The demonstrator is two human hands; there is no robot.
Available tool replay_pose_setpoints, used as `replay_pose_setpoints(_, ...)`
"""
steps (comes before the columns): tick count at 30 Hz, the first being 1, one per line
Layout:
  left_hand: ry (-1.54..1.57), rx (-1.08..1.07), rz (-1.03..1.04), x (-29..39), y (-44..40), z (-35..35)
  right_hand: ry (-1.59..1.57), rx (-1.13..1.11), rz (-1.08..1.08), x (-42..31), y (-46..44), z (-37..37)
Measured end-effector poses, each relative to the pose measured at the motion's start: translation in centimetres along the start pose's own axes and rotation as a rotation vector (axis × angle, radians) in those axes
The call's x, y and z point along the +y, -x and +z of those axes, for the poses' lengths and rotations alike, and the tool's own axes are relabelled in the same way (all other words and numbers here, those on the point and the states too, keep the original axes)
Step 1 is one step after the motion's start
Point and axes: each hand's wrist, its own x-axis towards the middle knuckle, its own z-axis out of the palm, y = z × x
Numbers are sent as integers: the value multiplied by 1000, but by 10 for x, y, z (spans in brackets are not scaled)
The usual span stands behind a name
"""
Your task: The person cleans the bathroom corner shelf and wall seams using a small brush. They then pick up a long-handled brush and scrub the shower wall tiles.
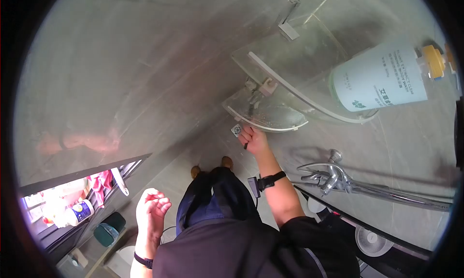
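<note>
My left hand is raised at the lower left, beside my body, its fingers loosely curled in towards the palm with nothing visible in them. My right hand reaches forward to just below the front rim of the lower glass corner shelf. Its fingers are bent together, and a small dark thing shows at them; what it is I cannot make out. Part of the fingertips is hidden by the shelf edge. Above is a larger glass corner shelf, with a pale body wash bottle on it.
A chrome shower mixer is on the wall at right. A floor drain lies beyond my right hand. Bottles and pink cloth stand by the left window, above a dark green bin. A round fan is at lower right.
</note>
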Motion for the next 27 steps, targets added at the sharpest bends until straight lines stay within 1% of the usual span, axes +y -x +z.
replay_pose_setpoints(1, 3, -9, 5, 2, 0, 1, 31, -97, -21, 1, 5, 2)
replay_pose_setpoints(4, -40, 17, 14, 9, 0, 13, 68, 40, 126, 2, 39, 23)
replay_pose_setpoints(7, -55, 6, 5, 6, -5, 12, 179, -15, 132, -6, 65, 32)
replay_pose_setpoints(10, -71, -35, -14, 6, -7, 16, 202, -56, 102, 1, 24, 18)
replay_pose_setpoints(13, -95, -71, -23, 10, -11, 25, 337, -176, 308, 21, 26, 30)
replay_pose_setpoints(16, -87, -85, -4, 15, -10, 30, 203, -194, 93, -6, 73, 28)
replay_pose_setpoints(18, -72, -100, -6, 15, -9, 27, 416, -16, -69, -42, 115, 25)
replay_pose_setpoints(20, -58, -113, 0, 14, -10, 18, 830, 124, -9, -70, 155, 11)
replay_pose_setpoints(23, -33, -98, 14, 14, -10, 10, 1370, 445, -366, -102, 191, 2)
replay_pose_setpoints(24, -30, -98, 20, 14, -9, 8, 1629, 488, -452, -120, 198, 26)
replay_pose_setpoints(26, -27, -120, 3, 12, -16, 4, 2052, 709, -602, -140, 188, 58)
replay_pose_setpoints(27, -28, -143, -5, 10, -20, 2, 2178, 723, -498, -139, 177, 65)
